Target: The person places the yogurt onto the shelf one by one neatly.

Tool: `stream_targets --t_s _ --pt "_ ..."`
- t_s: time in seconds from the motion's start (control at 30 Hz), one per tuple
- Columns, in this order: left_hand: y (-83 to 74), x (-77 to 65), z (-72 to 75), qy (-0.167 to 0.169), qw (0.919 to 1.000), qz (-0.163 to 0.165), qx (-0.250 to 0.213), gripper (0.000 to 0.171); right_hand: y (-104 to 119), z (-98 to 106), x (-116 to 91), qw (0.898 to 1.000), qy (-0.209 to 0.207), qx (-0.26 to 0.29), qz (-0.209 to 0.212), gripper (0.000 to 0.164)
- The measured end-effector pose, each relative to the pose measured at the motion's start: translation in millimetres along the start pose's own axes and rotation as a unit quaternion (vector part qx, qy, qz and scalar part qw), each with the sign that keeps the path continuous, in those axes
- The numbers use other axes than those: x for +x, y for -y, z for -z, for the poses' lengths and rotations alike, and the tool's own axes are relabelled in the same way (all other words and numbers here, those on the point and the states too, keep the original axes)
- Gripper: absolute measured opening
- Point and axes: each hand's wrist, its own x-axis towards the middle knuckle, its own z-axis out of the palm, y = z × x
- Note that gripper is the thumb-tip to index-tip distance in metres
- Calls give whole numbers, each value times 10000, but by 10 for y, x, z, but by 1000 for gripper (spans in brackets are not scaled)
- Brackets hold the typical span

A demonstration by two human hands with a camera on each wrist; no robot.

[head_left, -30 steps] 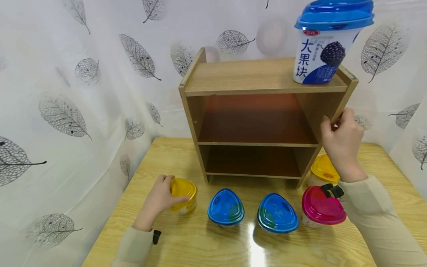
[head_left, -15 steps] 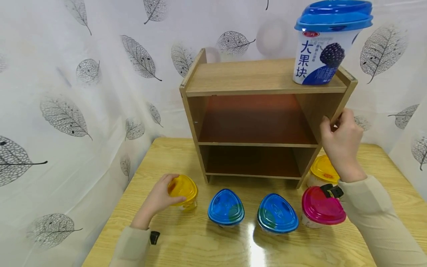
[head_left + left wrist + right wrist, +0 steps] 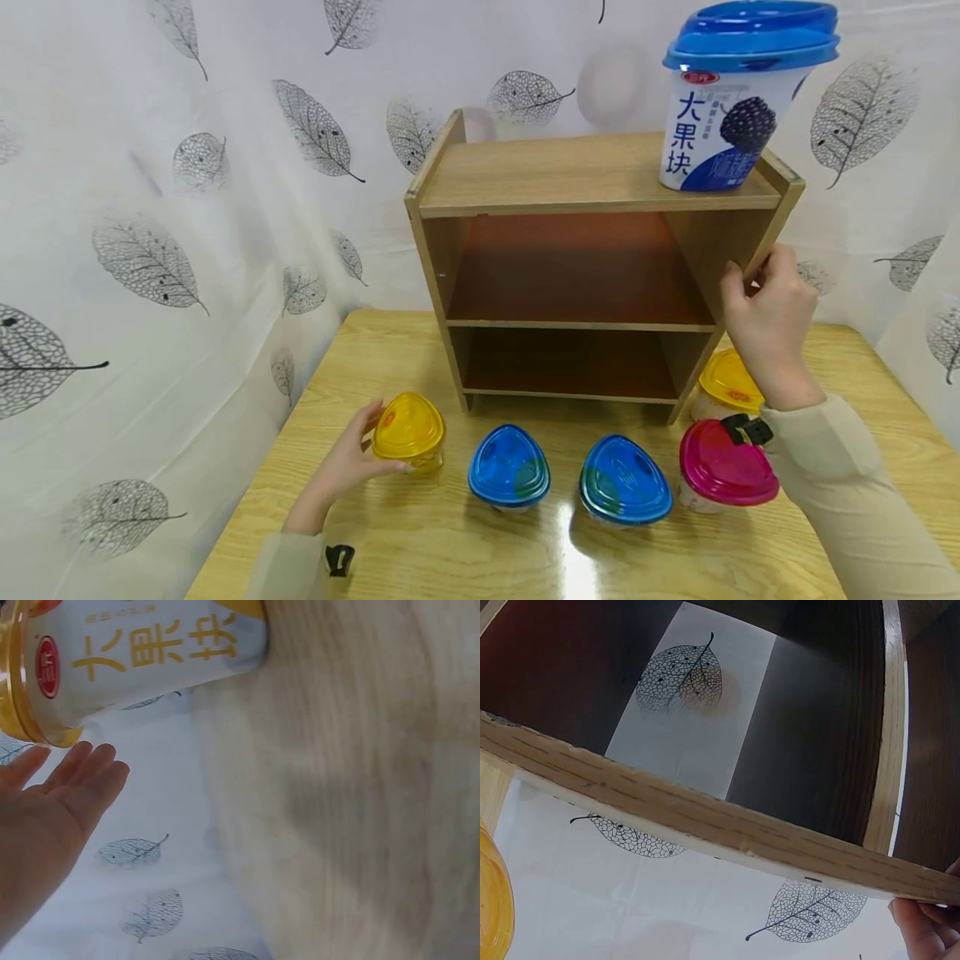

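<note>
At the table's left, my left hand (image 3: 348, 454) stands beside a yellow-lidded yogurt cup (image 3: 408, 429), thumb and fingers spread at its left side. In the left wrist view the fingers (image 3: 90, 776) look fairly straight, just off the lid of the upright yogurt cup (image 3: 150, 652). My right hand (image 3: 772, 312) pinches the right side panel of the small wooden shelf (image 3: 581, 325). The right wrist view catches only part of that hand (image 3: 930, 930), at the panel edge (image 3: 705, 817). A blue-lidded yogurt cup (image 3: 720, 125) stands on the shelf's top board, at its right end.
Two blue-lidded cups (image 3: 508, 467) (image 3: 624, 479) stand in front of the shelf. To their right are a pink-lidded cup (image 3: 726, 462) and another yellow-lidded cup (image 3: 727, 379), partly behind my right forearm. A leaf-print curtain (image 3: 187, 208) hangs behind the table (image 3: 480, 554).
My left hand has loosened from the yellow-lidded yogurt cup and drawn back a little to the left and down. The cup has turned slightly. My right hand and the shelf stay put.
</note>
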Motion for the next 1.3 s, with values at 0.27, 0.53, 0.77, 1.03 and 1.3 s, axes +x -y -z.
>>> stream_targets --t_s 0.27,0.53,0.77,1.03,1.3 --pt "162 -6 -35 194 9972 346 -641 97 4 1 -9 10000 7 47 35 26" --pt "298 49 -76 475 9926 350 -1059 87 -1 7 -18 10000 -33 -11 43 26" --pt "405 127 -148 626 9951 -153 -750 74 -14 1 -16 10000 9 20 80 26" --pt "386 150 -205 392 9942 -178 -984 72 -9 1 -19 9999 -73 22 106 25" --pt "378 151 -236 116 9943 -55 -1056 78 -27 2 -26 9998 -96 76 156 25"
